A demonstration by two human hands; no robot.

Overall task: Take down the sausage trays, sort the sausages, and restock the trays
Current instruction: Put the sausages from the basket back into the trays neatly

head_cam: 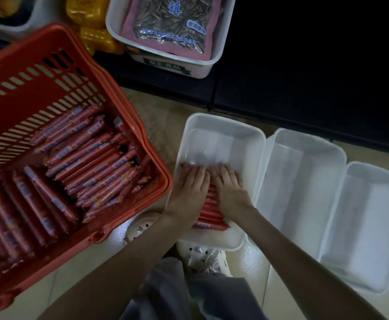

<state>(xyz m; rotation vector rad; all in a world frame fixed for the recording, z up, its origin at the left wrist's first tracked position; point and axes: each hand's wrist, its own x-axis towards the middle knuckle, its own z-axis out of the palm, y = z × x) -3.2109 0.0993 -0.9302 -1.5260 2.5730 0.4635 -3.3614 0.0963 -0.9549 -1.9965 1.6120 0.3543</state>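
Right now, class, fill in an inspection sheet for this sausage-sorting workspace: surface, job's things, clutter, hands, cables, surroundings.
Surface: pale tiled floor.
Job's things: red slatted plastic basket holding loose red sausages; three white plastic trays side by side; left tray has a row of red sausages at its near end; middle tray and right tray show nothing inside.
Clutter: white plastic tub holding a clear bag of sunflower seeds; yellow packets beside it.
Hands: left hand and right hand lie flat, fingers straight, on that row.
Cables: nothing seen.
Surroundings: dark shelf base behind the trays; pale shoes and grey trousers below.
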